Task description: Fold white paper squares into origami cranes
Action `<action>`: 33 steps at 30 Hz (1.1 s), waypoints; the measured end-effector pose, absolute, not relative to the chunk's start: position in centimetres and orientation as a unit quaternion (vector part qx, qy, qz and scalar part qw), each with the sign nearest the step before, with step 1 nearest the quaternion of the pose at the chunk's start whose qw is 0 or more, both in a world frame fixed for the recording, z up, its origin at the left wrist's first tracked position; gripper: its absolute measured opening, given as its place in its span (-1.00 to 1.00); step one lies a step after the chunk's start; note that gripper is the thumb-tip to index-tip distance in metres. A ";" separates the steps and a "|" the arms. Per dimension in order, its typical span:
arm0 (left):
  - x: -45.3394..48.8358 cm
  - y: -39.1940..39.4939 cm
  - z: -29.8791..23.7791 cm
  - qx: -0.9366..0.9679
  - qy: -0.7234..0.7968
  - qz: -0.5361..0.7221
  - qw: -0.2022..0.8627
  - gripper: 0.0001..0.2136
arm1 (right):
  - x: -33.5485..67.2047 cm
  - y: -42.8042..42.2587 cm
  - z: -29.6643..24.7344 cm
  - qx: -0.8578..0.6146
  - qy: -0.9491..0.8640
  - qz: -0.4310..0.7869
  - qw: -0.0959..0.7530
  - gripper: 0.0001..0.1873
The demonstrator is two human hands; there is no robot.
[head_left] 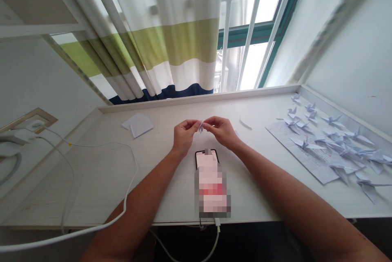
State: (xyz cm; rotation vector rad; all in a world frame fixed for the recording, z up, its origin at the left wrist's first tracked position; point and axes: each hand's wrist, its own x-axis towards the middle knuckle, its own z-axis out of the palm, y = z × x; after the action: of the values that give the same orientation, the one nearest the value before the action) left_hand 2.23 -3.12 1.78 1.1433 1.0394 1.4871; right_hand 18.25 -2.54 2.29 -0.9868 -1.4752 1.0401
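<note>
Between my two hands is a small piece of folded white paper point(201, 127), pinched by the fingertips from both sides above the desk. My left hand point(185, 134) is closed on its left side. My right hand point(223, 130) is closed on its right side, with the fingers bent. Much of the paper is hidden behind the fingers, so its full shape does not show. Below the hands lies a phone point(211, 184) with a lit, blurred screen. A curved paper strip point(245, 123) lies to the right of my right hand.
Many folded paper cranes point(339, 143) cover the desk's right side, some on a printed sheet point(315, 168). Square white papers point(141, 125) lie at the left. A white cable point(134, 160) loops across my left forearm; another point(218, 227) plugs into the phone. A raised rim point(196, 99) edges the desk.
</note>
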 end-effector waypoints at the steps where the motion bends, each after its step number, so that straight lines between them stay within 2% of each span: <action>1: 2.2 -3.2 1.8 0.471 0.423 0.603 0.484 -0.71 | 18.2 -2.6 2.4 -0.414 -0.609 0.433 0.520 -0.58; 12: 2.1 -3.3 2.2 0.475 0.365 0.585 0.546 -0.70 | 18.3 -2.5 2.3 -0.392 -0.593 0.443 0.546 -0.47; 17: 1.9 -3.4 2.5 0.506 0.356 0.565 0.546 -0.68 | 18.5 -2.5 2.4 -0.382 -0.583 0.457 0.553 -0.52; 27: 1.6 -2.9 2.5 0.498 0.375 0.600 0.502 -0.77 | 18.7 -2.5 2.8 -0.347 -0.613 0.446 0.552 -0.65; 33: 1.7 -3.1 2.6 0.511 0.364 0.592 0.506 -0.79 | 18.3 -3.0 3.0 -0.293 -0.618 0.477 0.553 -0.63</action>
State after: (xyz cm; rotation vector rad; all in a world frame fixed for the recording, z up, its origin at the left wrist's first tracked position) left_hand 1.68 -3.06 2.64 1.2326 0.8788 1.4289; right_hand 18.31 -3.01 2.97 -0.6923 -1.4605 1.1276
